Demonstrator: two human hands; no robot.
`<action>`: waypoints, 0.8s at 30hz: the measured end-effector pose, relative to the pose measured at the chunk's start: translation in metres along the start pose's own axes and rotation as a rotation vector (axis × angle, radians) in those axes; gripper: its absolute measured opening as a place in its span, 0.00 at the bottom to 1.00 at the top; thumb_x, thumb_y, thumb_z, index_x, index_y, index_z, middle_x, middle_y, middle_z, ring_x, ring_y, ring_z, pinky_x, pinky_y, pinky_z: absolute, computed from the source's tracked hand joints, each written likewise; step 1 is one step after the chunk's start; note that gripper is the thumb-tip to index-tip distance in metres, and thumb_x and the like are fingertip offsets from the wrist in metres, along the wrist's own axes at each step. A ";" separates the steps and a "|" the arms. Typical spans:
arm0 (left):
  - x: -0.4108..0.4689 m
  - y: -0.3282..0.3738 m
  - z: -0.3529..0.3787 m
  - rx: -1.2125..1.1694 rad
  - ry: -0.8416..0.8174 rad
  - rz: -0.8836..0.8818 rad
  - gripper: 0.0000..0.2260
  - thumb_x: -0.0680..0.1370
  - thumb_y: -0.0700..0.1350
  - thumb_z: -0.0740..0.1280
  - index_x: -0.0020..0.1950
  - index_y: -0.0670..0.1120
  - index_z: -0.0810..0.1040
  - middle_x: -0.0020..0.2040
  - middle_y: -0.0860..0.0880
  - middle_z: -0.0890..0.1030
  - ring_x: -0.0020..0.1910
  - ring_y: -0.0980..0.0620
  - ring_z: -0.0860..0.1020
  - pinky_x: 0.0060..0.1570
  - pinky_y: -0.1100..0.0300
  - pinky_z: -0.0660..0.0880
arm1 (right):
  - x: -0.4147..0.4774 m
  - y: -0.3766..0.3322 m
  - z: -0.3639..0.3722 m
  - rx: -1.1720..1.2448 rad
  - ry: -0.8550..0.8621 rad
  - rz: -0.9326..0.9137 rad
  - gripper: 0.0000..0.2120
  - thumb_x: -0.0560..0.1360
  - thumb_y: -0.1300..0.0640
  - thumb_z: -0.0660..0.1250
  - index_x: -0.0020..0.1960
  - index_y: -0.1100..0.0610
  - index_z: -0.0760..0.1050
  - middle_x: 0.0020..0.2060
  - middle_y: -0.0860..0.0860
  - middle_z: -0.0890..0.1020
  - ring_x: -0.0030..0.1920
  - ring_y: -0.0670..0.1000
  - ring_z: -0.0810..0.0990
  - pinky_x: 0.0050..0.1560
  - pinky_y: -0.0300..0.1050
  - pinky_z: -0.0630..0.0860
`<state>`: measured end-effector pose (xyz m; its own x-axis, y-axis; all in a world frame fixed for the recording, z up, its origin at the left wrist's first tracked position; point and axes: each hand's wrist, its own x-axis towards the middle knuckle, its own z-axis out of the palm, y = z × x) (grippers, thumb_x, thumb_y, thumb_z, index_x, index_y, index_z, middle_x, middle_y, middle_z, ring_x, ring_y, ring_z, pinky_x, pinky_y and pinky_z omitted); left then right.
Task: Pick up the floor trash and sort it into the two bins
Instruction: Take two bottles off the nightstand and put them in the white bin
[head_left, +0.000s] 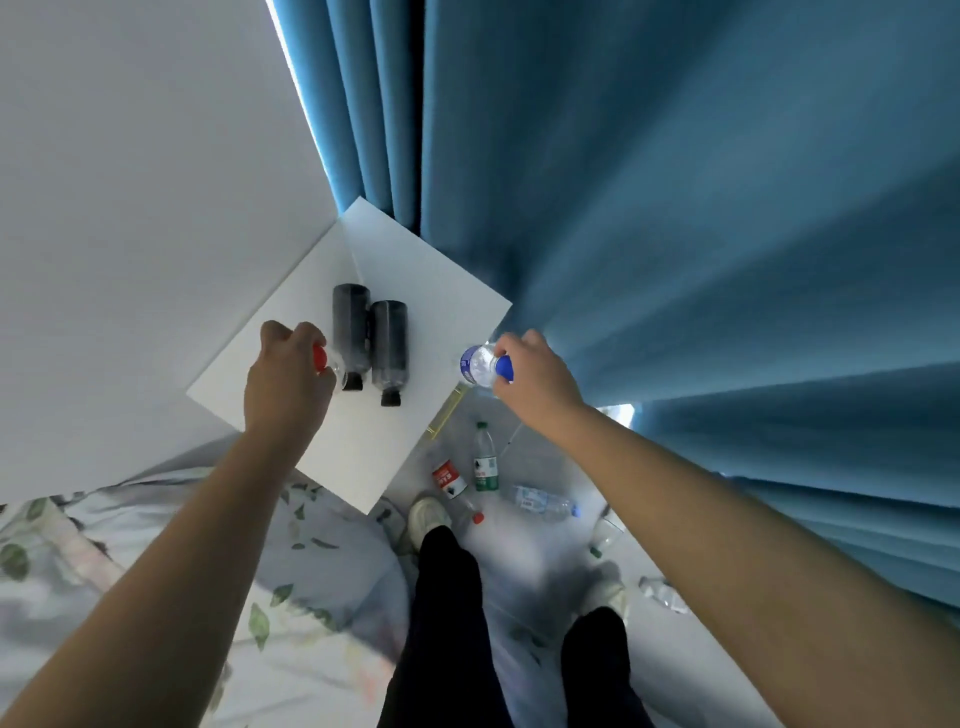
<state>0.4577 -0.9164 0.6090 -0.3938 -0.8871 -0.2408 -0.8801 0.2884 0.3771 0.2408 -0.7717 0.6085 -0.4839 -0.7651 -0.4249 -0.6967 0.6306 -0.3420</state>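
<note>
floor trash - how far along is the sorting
Done: two dark bottles stand on the white table. In hand: the left hand holds a red-capped bottle, the right hand a blue-capped bottle. Left: several bottles on the floor. No bins in view.

Labels on the floor bottles (485, 465) are too blurred to be read.

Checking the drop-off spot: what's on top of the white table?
Two dark bottles stand on the white table. The left hand holds a red-capped bottle over it; the hand hides the surface below.
</note>
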 end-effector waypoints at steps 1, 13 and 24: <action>-0.010 0.017 -0.005 -0.001 -0.012 0.031 0.14 0.73 0.37 0.70 0.58 0.42 0.75 0.57 0.40 0.71 0.41 0.37 0.78 0.42 0.51 0.75 | -0.014 0.009 -0.009 0.034 0.024 0.011 0.11 0.74 0.60 0.65 0.57 0.56 0.72 0.55 0.55 0.71 0.46 0.59 0.77 0.45 0.48 0.74; -0.179 0.232 0.003 -0.099 -0.143 0.509 0.13 0.72 0.39 0.71 0.55 0.44 0.76 0.54 0.45 0.73 0.44 0.42 0.77 0.48 0.52 0.76 | -0.233 0.168 -0.079 0.378 0.424 0.219 0.11 0.72 0.60 0.69 0.54 0.57 0.77 0.51 0.52 0.72 0.43 0.54 0.76 0.48 0.43 0.74; -0.378 0.398 0.072 -0.198 -0.235 0.798 0.13 0.71 0.39 0.72 0.55 0.45 0.79 0.55 0.46 0.76 0.47 0.46 0.76 0.48 0.61 0.69 | -0.440 0.338 -0.090 0.505 0.642 0.439 0.13 0.71 0.63 0.69 0.54 0.55 0.78 0.52 0.50 0.73 0.43 0.50 0.75 0.51 0.37 0.70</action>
<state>0.2370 -0.4404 0.7861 -0.9402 -0.3406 -0.0077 -0.2617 0.7075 0.6565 0.1703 -0.2334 0.7552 -0.9554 -0.2749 -0.1082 -0.1416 0.7476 -0.6489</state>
